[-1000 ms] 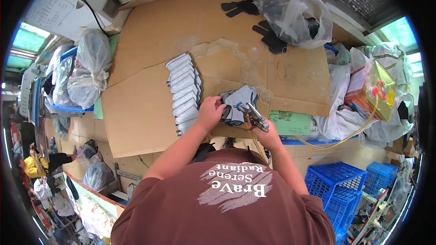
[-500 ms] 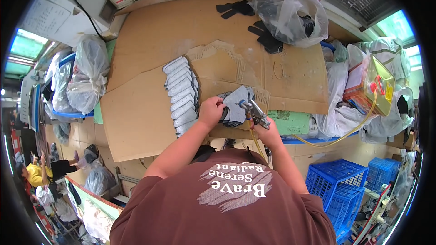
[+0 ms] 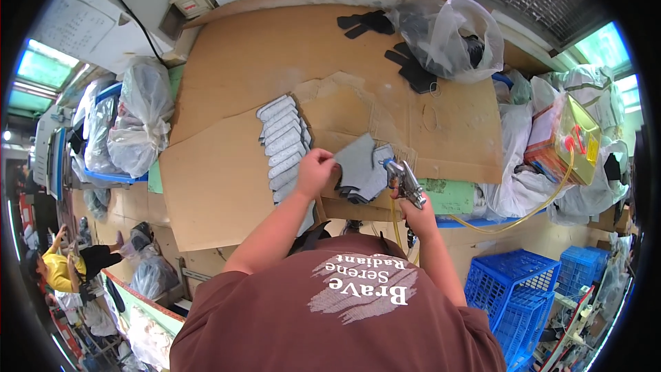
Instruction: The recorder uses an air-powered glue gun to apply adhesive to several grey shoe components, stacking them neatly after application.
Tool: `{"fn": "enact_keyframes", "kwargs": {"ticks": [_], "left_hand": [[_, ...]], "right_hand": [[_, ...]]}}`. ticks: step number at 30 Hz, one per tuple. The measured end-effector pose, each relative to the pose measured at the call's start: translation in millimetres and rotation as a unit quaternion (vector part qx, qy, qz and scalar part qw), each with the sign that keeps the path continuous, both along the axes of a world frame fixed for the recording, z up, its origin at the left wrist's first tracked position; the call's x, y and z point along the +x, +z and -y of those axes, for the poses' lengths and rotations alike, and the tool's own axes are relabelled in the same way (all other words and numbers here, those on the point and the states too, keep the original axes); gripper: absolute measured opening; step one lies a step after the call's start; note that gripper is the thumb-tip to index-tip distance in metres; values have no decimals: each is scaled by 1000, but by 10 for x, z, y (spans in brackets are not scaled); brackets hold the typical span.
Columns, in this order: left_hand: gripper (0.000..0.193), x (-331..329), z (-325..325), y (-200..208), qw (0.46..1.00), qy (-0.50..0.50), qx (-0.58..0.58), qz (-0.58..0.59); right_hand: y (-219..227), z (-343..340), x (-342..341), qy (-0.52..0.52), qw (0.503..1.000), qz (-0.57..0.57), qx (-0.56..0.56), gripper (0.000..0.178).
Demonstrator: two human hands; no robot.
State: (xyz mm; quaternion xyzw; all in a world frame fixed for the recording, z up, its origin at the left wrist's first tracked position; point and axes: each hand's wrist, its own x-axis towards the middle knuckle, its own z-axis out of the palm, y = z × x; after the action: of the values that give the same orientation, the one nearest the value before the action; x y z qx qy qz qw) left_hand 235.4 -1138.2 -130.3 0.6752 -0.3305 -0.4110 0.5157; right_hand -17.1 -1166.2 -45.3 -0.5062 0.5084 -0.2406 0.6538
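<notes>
My left hand (image 3: 317, 171) pinches the left corner of a grey fabric piece (image 3: 356, 157), whose plain upper face shows. Under and beside that piece lies a small pile of similar grey pieces (image 3: 375, 183), dark at their lower edges. In my right hand (image 3: 418, 212) is a metal spray gun (image 3: 407, 183) with a blue nozzle, just right of the pile. A yellowish hose (image 3: 396, 224) hangs beneath the gun. Left of my left hand runs an overlapping row of speckled grey pieces (image 3: 282, 141).
Cardboard (image 3: 227, 158) covers the table. Black cut pieces (image 3: 412, 72) and a clear plastic bag (image 3: 458, 41) lie at the back right. A yellow-topped container (image 3: 578, 141) stands at the right, joined to a hose. Blue crates (image 3: 509, 282) sit lower right; a person in yellow (image 3: 58, 272) is far left.
My left hand has drawn a little left with the grey piece's corner, and more of its plain face shows. The spray gun has moved right, off the pile. The whole view has shifted slightly.
</notes>
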Motion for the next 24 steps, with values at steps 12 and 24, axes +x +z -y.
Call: {"fn": "enact_keyframes", "kwargs": {"ticks": [12, 24], "left_hand": [[14, 1739, 314, -65, 978, 185, 95, 3], [20, 358, 189, 262, 974, -93, 16, 205]], "right_hand": [[-11, -88, 29, 40, 999, -10, -5, 22], [46, -117, 119, 54, 998, -20, -16, 26]]}}
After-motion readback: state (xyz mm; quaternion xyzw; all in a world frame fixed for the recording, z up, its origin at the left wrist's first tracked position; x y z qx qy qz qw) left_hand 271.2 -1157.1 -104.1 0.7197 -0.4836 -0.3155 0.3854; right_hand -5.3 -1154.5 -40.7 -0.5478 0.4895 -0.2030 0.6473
